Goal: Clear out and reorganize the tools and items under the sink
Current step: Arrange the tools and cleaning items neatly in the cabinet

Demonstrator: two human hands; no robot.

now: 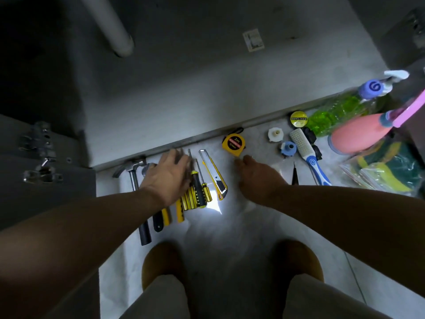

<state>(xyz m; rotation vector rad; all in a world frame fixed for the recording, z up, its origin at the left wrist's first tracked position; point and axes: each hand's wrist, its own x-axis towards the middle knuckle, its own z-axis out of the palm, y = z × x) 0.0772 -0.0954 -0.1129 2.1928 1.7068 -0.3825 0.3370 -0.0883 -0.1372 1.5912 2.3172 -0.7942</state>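
Head view, first voice: Where were the tools, and how were they held?

Second voice: The screwdrivers (198, 187) were laid on the floor just before the cabinet floor (207, 77). They were pressed under the left hand (170, 178), whose fingers were flat and spread, with nothing gripped. The right hand (257, 178) was held low near the tape measure (233, 143); its fingers were curled under, so its grip could not be told.

First voice: What might be upset?

Second voice: Probably the row. Round handles could be rolled by a sideways push into the utility knife (215, 173) just beside them, and a finger might be nicked if the blade was out.

First voice: Counts?

Second voice: One hammer (135, 180), one knife, one tape measure, one brush (305, 148), one green bottle (333, 111) and one pink bottle (354, 134) were counted. Two screwdrivers were seen clear of the hand; more were half hidden beneath it.
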